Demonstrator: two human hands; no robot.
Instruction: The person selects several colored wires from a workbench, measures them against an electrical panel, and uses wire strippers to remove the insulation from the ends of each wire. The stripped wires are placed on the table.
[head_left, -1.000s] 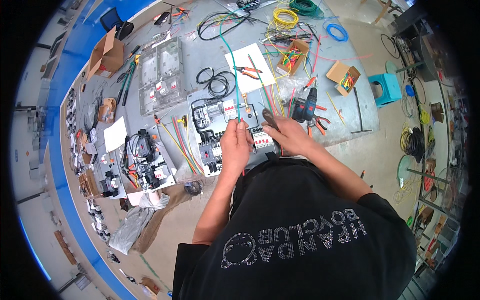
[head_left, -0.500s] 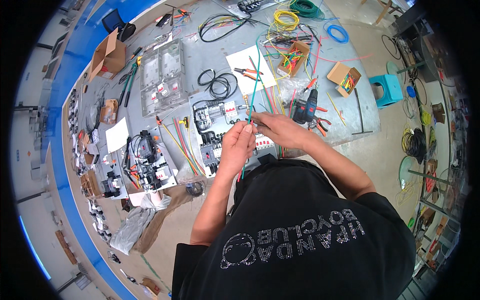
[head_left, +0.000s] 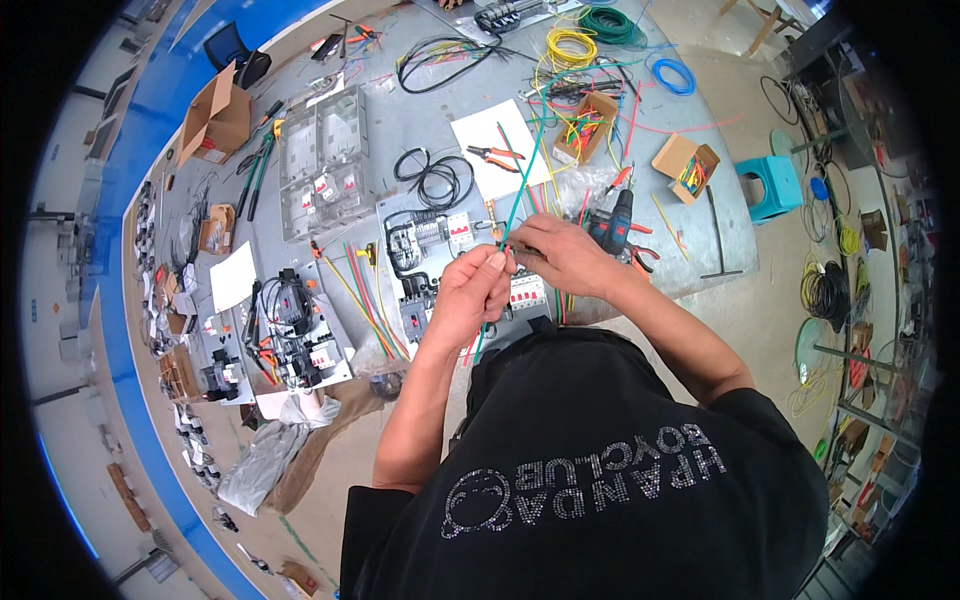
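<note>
Raised slightly since earlier: green wire (head_left: 516, 195), pinched by left hand (head_left: 472, 296) and right hand (head_left: 556, 252), both closed on it, above breaker panel (head_left: 432, 262), near table edge.

This is an electrical workshop. A big grey worktable (head_left: 420, 110) carries breaker panels (head_left: 440, 262) in the middle, coils of coloured wire (head_left: 572, 42) at its far end, pliers (head_left: 492, 154) and a cordless drill (head_left: 617, 218) beside the panels

Grey table (head_left: 420, 120) carries wire coils (head_left: 432, 178), boxes (head_left: 212, 120), perhaps breakers (head_left: 425, 235).
</note>
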